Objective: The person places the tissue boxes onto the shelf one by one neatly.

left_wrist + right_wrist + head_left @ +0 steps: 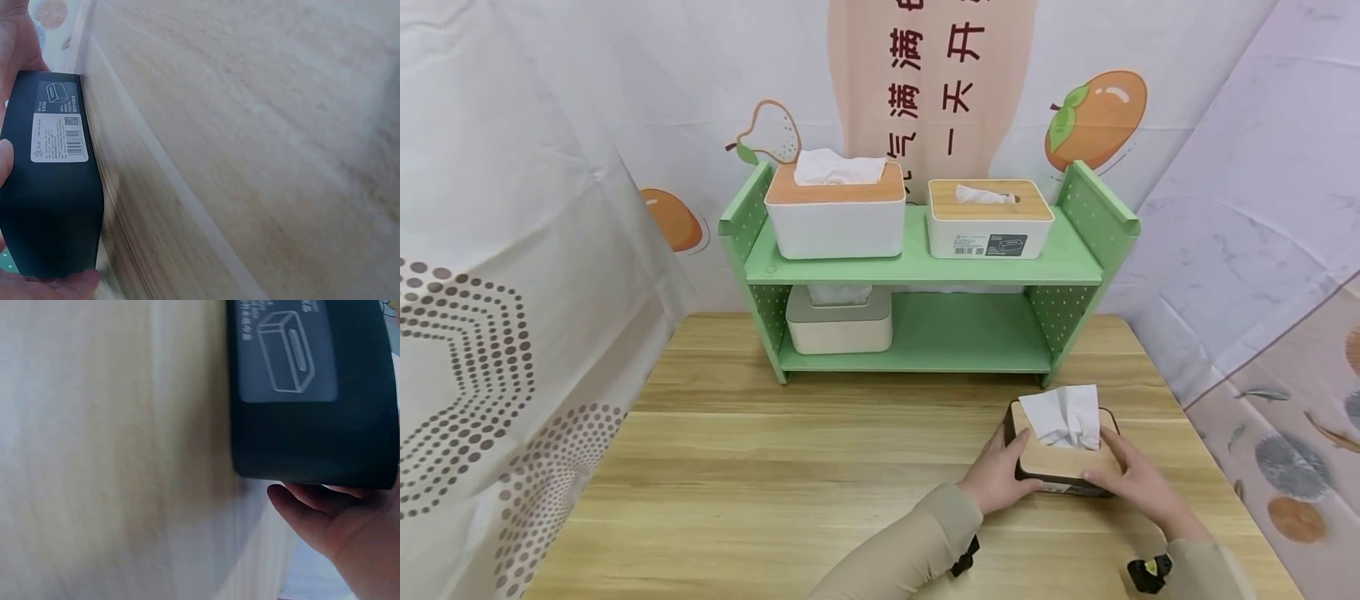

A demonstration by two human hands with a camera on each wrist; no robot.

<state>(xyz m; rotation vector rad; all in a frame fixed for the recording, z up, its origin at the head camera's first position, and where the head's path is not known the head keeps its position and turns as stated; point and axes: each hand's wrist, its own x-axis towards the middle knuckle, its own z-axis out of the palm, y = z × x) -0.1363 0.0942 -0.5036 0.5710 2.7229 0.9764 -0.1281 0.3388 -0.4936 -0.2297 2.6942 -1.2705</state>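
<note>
A black tissue box (1052, 460) with a light wooden lid is on the right side of the table, a white tissue (1067, 417) standing up from its slot. Around its left end, my left hand (998, 477) holds it, the thumb toward the front and other fingers along the side. My right hand (1138, 485) grips the opposite end, its thumb at the front top edge. The left wrist view shows a white barcode label (59, 137) on the box's dark front. In the right wrist view, a printed box outline (286, 353) appears on that front.
Behind stands a green two-tier shelf (925, 268). Its top bears a large white tissue box (838, 229) with a wooden lid and a smaller one (951, 237); a cream tissue box (841, 335) sits on the lower tier at left. Patterned curtains surround the wooden table (760, 483).
</note>
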